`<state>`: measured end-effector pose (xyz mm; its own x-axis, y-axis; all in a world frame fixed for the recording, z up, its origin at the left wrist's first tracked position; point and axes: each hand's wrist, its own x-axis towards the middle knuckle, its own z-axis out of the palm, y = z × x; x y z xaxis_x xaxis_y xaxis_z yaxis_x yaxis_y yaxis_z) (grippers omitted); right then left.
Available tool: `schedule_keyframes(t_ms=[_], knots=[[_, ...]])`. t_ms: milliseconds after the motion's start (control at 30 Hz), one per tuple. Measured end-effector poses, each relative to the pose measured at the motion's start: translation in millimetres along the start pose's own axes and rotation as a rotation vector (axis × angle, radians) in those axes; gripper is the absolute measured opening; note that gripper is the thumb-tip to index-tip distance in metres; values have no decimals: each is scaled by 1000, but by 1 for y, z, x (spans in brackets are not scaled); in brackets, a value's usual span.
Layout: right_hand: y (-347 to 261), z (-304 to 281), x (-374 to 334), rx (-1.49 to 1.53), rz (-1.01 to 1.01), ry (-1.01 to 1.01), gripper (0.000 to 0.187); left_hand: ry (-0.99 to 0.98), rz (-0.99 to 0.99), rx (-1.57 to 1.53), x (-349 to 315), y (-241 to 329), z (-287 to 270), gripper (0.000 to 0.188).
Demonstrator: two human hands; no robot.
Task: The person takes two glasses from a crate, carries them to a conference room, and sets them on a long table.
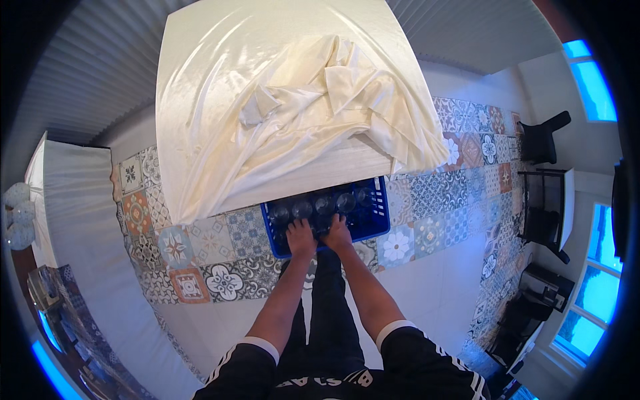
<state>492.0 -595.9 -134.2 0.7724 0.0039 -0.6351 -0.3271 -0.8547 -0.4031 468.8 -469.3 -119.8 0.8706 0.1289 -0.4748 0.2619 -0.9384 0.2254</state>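
Below the near edge of the cloth-covered table stands a blue plastic basket point(373, 231) with slotted sides. Several clear drinking glasses point(323, 205) fill its far part in a row. Both my arms reach down into it. On the left, my left hand point(301, 237) has its fingers bent over a clear glass point(302, 209). Beside it, my right hand point(338, 233) curls round another glass point(345, 202), its thumb turned inward. The undersides of both hands and the basket's dark bottom are hidden.
A cream satin cloth point(313, 120) lies bunched on the table and hangs over its near edge. At left stands another table with a pale cloth point(83, 220). Black chairs point(543, 140) line the right side. Patterned tiles point(227, 281) cross the floor.
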Motion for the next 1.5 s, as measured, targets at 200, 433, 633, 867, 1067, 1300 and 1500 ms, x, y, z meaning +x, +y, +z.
schedule_keyframes(t_ms=[200,433,633,867,1067,1300,1500], knots=[[-6,-25,-21,77,-59,26,79,-21,67,-221,-16,-11,-29,71],[9,-62,-56,242,-205,140,69,38,142,-577,-47,-21,-78,66],[-7,-115,-122,430,-266,228,65,209,269,-969,-69,-60,-107,63],[-20,-150,-207,765,-304,290,59,-5,431,-1388,-101,-89,-204,58],[-60,-201,-266,1189,-410,181,49,-24,484,-1546,-118,-68,-271,61],[-63,-260,-309,1345,-573,197,58,-223,618,-1900,-141,0,-318,63],[-35,-292,-322,1560,-674,279,88,-448,679,-2092,-149,79,-308,62]])
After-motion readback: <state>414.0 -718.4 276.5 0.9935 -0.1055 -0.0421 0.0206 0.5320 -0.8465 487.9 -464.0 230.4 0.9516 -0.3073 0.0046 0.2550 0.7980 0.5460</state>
